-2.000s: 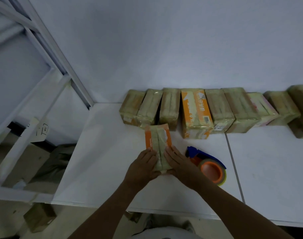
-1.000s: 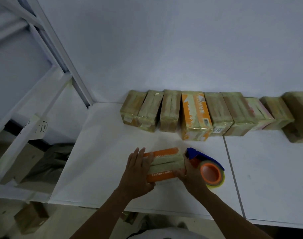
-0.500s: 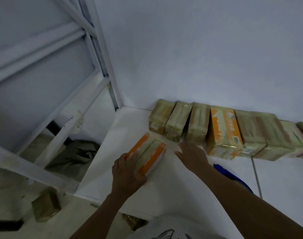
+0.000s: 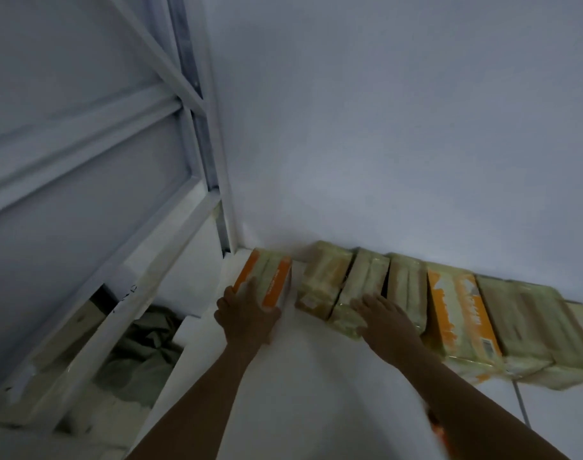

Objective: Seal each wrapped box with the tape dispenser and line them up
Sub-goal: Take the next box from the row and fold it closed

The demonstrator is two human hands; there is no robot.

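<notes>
Gripping the orange-edged box (image 4: 266, 281) by its near end, the left hand (image 4: 247, 318) holds it at the white table (image 4: 310, 376) corner, just left of the row of taped boxes (image 4: 366, 277) (all along the wall (image 4: 383, 144)); the right hand (image 4: 384, 318) rests flat, fingers straight, on that row.

Dim, bluish cast; soft overall, motion blur; wide-angle bend at edges; no glare.
</notes>
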